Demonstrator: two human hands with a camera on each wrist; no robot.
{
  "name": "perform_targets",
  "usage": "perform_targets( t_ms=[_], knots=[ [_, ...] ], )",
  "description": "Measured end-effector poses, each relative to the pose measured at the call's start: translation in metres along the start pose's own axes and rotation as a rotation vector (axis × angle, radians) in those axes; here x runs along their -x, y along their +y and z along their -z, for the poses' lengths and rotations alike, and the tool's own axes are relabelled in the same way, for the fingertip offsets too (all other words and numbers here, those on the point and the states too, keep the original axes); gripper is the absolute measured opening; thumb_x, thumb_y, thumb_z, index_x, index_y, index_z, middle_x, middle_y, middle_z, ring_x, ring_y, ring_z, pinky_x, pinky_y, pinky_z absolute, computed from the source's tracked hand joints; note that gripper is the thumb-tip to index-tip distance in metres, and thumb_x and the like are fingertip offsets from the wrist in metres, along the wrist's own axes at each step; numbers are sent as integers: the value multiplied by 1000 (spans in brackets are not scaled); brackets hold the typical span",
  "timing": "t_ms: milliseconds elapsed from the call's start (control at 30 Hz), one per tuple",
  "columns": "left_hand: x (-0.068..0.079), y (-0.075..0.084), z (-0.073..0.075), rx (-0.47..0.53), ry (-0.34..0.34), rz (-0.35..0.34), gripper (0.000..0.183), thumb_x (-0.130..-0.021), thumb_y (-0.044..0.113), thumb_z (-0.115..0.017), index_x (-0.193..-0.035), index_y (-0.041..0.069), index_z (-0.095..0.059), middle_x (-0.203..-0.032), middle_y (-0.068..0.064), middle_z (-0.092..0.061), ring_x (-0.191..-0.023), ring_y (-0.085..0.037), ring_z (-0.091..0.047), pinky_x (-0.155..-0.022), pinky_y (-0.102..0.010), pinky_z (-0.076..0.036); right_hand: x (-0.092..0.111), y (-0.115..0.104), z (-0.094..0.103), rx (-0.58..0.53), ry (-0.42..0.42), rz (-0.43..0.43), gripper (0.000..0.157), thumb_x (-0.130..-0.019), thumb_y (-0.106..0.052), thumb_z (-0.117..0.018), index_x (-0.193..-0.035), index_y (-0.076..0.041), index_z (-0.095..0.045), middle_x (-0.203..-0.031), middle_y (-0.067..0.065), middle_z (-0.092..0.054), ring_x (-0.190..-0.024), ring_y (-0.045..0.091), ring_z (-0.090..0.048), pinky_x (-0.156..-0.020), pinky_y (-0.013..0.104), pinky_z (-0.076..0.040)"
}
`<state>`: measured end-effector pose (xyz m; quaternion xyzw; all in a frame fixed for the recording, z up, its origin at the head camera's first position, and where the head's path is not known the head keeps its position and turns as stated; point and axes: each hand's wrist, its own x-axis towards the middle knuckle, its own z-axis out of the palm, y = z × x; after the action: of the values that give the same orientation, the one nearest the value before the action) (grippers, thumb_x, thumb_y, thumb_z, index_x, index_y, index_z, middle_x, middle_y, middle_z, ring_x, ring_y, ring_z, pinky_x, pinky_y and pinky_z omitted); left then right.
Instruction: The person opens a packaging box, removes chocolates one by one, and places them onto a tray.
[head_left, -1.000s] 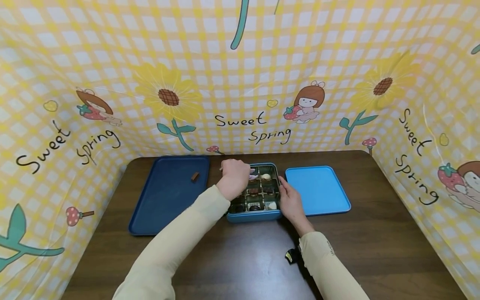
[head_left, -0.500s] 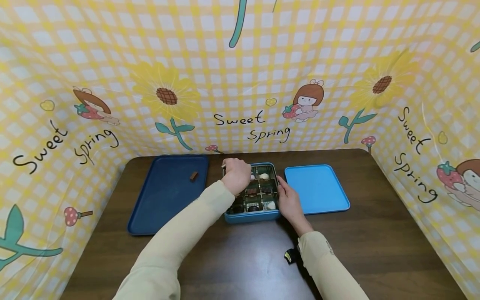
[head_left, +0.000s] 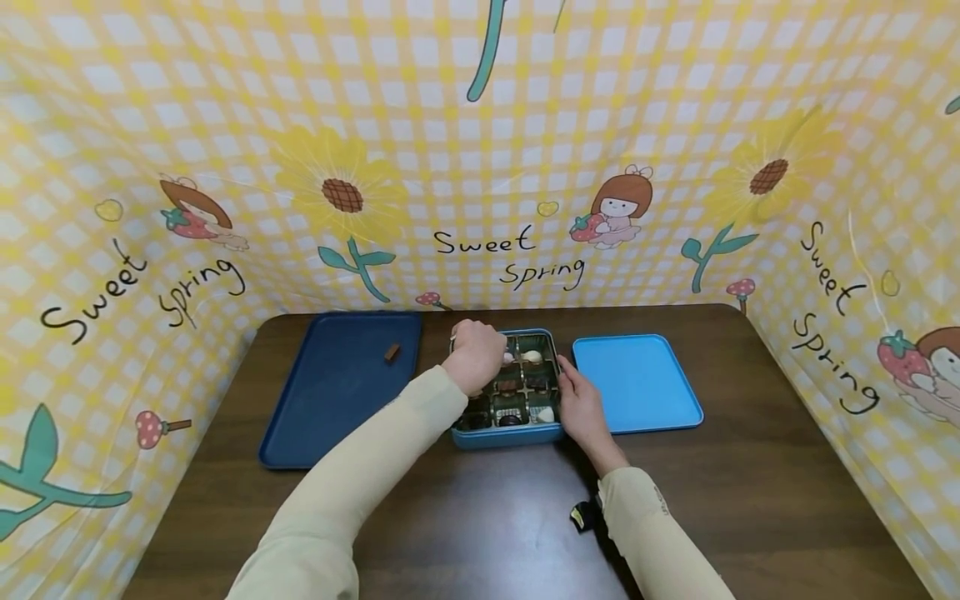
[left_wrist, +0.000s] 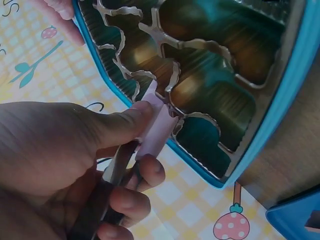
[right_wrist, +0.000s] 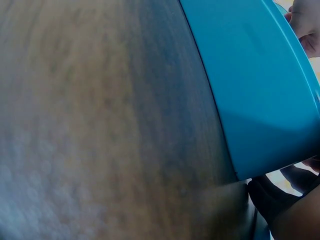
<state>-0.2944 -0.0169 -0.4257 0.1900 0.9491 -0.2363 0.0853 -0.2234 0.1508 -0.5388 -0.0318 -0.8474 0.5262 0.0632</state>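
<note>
In the head view my left hand (head_left: 476, 357) is over the left part of a blue box (head_left: 510, 435) with a divided tray inside. The left wrist view shows the hand gripping small metal tongs (left_wrist: 102, 195) with pale lilac tips (left_wrist: 159, 127). These tips reach in over the tray's edge; whether anything is between them I cannot tell. My right hand (head_left: 581, 407) holds the right side of the box. Several chocolates sit in the compartments, among them a white piece (head_left: 532, 357), a brown piece (head_left: 507, 385) and a dark piece (head_left: 510, 419).
A navy tray (head_left: 330, 408) on the left bears one brown chocolate bar piece (head_left: 392, 353). A light blue tray (head_left: 637, 383) lies to the right. A black strap (head_left: 582, 515) hangs by the right sleeve. Yellow checked cloth (head_left: 480, 150) walls surround the brown table (head_left: 465, 517).
My left hand has shifted slightly to the right over the box, hiding more of its left compartments. My right hand, the box and the trays keep their places; the head view sways slightly.
</note>
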Motion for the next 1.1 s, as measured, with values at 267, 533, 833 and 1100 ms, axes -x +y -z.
perform_targets(
  t_ms=[267, 533, 833, 1100],
  knots=[
    [12, -3, -5, -38, 80, -8, 25, -103, 26, -59, -79, 21, -58, -61, 2, -10, -59, -16, -5, -56, -36, -10, 1, 4, -1, 6, -7, 7, 46, -112, -18, -37, -155, -6, -39, -156, 18, -42, -143, 37, -39, -112, 56, -35],
    [23, -10, 2, 38, 158, 17, 19, -101, 26, -61, -93, 23, -78, -51, 3, -49, -45, -11, -36, -42, -29, -26, 0, 2, 1, -1, 5, 9, 45, -111, -18, -38, -155, -6, -40, -156, 19, -42, -143, 38, -39, -112, 56, -35],
    [37, -19, 5, 103, 249, 46, 21, -101, 26, -62, -87, 18, -75, -66, -1, -62, -56, -18, -58, -51, -34, -49, -1, 1, 0, -8, 10, 4, 45, -111, -17, -38, -155, -5, -40, -156, 18, -42, -143, 37, -39, -112, 55, -35],
    [49, -24, 5, 95, 275, 85, 27, -105, 34, -55, -118, 20, -73, -71, -4, -59, -56, -20, -56, -51, -35, -48, -1, 1, 0, 2, 6, 11, 45, -111, -18, -38, -154, -5, -41, -155, 19, -43, -144, 36, -38, -113, 54, -34]
  ],
)
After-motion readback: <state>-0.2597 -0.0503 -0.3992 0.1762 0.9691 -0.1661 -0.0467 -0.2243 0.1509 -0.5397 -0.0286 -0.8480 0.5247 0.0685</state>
